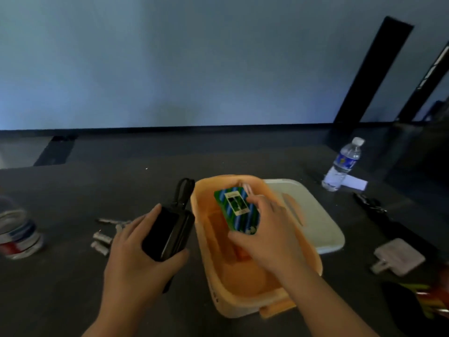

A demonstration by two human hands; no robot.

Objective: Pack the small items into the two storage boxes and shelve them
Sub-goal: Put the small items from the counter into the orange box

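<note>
An orange storage box [206,259] stands open on the dark table in front of me. My right hand [269,234] holds a green and blue striped card pack [237,209] over the inside of the box, thumb under it and fingers along its right edge. My left hand [136,251] grips a black pouch [167,233] with a loop strap, just left of the box. A white lid [315,215] lies flat behind and right of the box.
Several small silver batteries [102,239] lie left of my left hand. A clear bottle [343,164] stands at the back right, another container [17,229] at the far left. A white tag [398,256], dark straps [371,205] and coloured pens [430,300] lie at the right.
</note>
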